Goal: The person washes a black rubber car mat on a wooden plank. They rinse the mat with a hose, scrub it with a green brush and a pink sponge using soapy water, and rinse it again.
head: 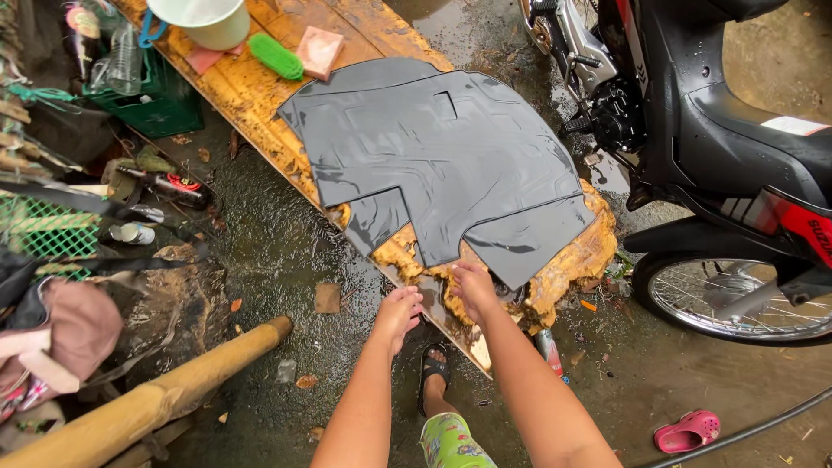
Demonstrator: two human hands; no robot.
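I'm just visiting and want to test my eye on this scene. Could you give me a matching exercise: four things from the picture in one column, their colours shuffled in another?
Things:
1. scrub brush
2. rubber mat
3. clog on the wet ground
4. bucket at the far end of the wooden slab

Colours:
A. pink
B. white
C. green
D. dark grey

Pairs: 1-C, 2-D, 3-A, 4-B

Wet yard clutter around the work

A motorcycle (693, 130), green brush (276, 55), white bucket (206, 21), pink clog (686, 431), bamboo pole (147, 400).
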